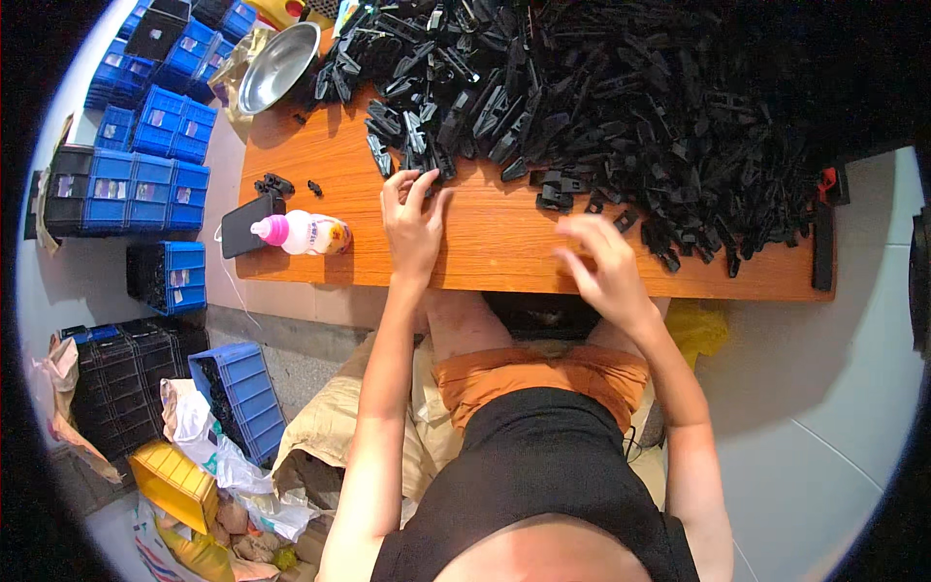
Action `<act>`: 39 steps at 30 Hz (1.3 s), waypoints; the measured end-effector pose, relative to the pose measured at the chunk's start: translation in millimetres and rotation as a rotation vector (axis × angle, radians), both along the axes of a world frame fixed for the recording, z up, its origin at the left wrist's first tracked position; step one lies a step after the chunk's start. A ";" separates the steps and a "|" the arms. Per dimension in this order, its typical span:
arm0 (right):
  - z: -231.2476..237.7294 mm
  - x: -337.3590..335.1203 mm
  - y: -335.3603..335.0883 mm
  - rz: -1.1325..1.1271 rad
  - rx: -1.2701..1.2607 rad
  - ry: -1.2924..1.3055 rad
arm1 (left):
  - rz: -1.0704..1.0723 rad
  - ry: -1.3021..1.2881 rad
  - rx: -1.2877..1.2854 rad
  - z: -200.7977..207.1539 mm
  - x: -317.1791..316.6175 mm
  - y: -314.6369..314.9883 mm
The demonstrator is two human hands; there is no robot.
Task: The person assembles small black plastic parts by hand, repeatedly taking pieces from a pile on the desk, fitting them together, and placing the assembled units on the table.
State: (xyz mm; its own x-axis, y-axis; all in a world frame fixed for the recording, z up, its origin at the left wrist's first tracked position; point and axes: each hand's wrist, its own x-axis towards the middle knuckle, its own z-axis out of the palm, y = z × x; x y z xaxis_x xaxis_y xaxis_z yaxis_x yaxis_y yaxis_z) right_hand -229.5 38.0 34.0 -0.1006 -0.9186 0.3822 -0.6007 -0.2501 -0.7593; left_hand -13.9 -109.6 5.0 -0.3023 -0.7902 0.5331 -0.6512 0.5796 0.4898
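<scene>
My left hand [415, 228] is over the wooden table, its fingers bent and apart at the near edge of a pile of black plastic clip-like parts [504, 107]. Its fingertips are next to one long black part [417, 136]; whether they touch it I cannot tell. Nothing shows in its grasp. Close to the table's front edge is my right hand [606, 267], slightly blurred, with thumb and fingers spread and nothing visible between them. Just beyond it lie small black blocky pieces [556, 189], short of the larger heap [679, 126].
On the orange wooden table [485, 247] lie a pink-capped bottle [315, 235], a dark phone [247, 228] with a cable, and a metal bowl [279, 68]. Blue crates [145, 189] are stacked at the left. A yellow crate [175, 485] and sacks [335, 417] sit lower left.
</scene>
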 end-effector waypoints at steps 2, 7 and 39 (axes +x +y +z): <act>-0.6 -1.0 -22.1 -0.075 -0.058 0.093 | -0.003 0.133 0.085 -3.6 1.2 -1.5; -9.1 4.4 -48.3 -0.196 -0.009 0.417 | 0.079 0.417 0.158 6.3 10.9 27.8; -15.1 4.3 -2.0 -0.022 0.012 -0.041 | -0.505 0.008 0.199 2.1 -13.7 45.9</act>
